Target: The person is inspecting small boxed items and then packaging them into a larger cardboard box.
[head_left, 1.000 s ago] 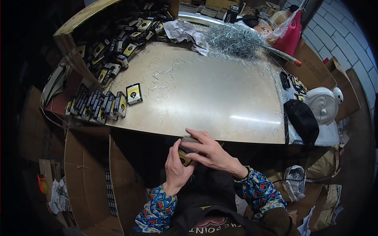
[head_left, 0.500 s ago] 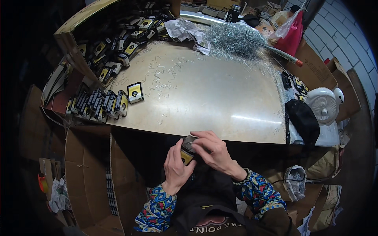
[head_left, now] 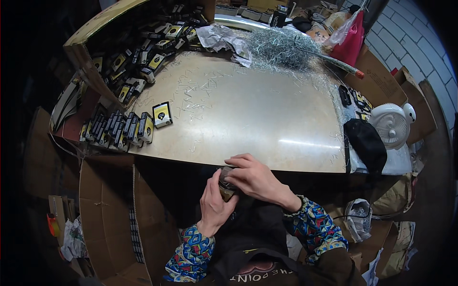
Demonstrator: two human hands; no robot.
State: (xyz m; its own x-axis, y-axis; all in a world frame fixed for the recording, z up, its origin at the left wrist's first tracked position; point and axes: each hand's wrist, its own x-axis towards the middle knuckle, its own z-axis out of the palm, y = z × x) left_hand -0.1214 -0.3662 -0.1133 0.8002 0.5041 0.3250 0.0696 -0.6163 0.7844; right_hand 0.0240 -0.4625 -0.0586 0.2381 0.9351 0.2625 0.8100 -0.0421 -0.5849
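Observation:
Just off the table's near edge, my left hand (head_left: 213, 206) is closed around a small box (head_left: 226, 193), which stands tilted, its printed face partly in shadow. At the box's upper end there is a greyish, shiny piece (head_left: 225, 174), too small and too covered to name. My right hand (head_left: 260, 180) bends over that end, thumb and fingertips pressed together on it; what they pinch is hidden. On the table to the left lies a single black, yellow and white box (head_left: 162, 115). Beside it, a row of similar boxes (head_left: 125, 127) stands on edge.
Loose boxes (head_left: 156, 61) spill from a large carton (head_left: 83, 62) at the far left. Bent wire pieces (head_left: 193, 90) dot the table (head_left: 257, 114); a tangled wire heap (head_left: 281, 50) and crumpled paper (head_left: 222, 40) lie behind. A white fan (head_left: 391, 126) and black pouch (head_left: 365, 145) are right.
My right hand has shifted slightly up and left over the box's upper end. In my left hand, the box has turned, so its yellow face shows less. The view has shifted slightly.

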